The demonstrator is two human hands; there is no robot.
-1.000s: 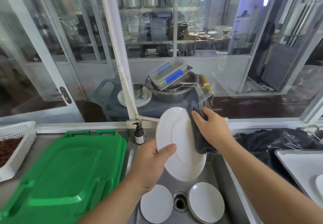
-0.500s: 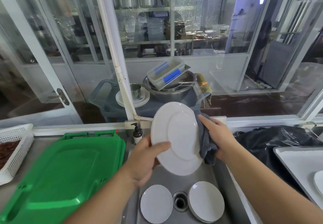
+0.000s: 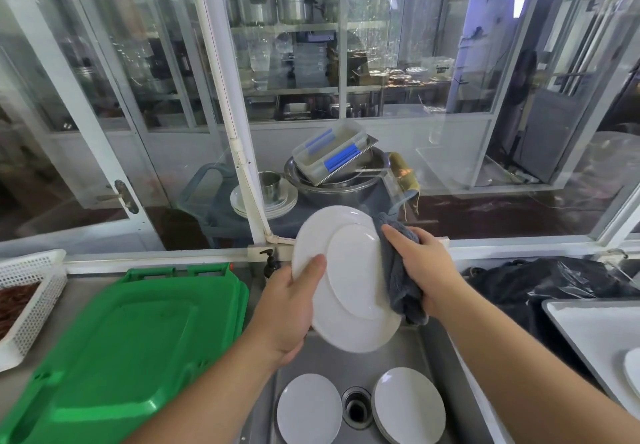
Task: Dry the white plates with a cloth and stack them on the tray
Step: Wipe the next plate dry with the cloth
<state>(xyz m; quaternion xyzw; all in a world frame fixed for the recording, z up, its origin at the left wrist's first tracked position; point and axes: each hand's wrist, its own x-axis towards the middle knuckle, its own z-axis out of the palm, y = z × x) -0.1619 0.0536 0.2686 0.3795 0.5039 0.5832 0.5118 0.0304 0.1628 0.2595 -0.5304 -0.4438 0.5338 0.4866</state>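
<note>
My left hand (image 3: 289,308) grips the left rim of a large white oval plate (image 3: 346,277), held tilted above the sink with its underside facing me. My right hand (image 3: 424,267) clutches a grey cloth (image 3: 398,281) pressed against the plate's right edge. Below, in the steel sink (image 3: 311,350), lie a single white plate (image 3: 309,409) to the left of the drain and a small stack of white plates (image 3: 408,405) to the right. At the right edge sits a pale tray (image 3: 595,329) with part of a white plate (image 3: 633,367) on it.
Green plastic boards (image 3: 121,346) cover the counter on the left, beside a white basket (image 3: 31,291). A soap bottle (image 3: 271,265) stands at the sink's back. A black plastic bag (image 3: 540,281) lies behind the tray. A glass window closes off the back.
The plate has been turned and tilted so its underside faces me. My right hand with the cloth has slid from the upper rim down along the plate's right edge.
</note>
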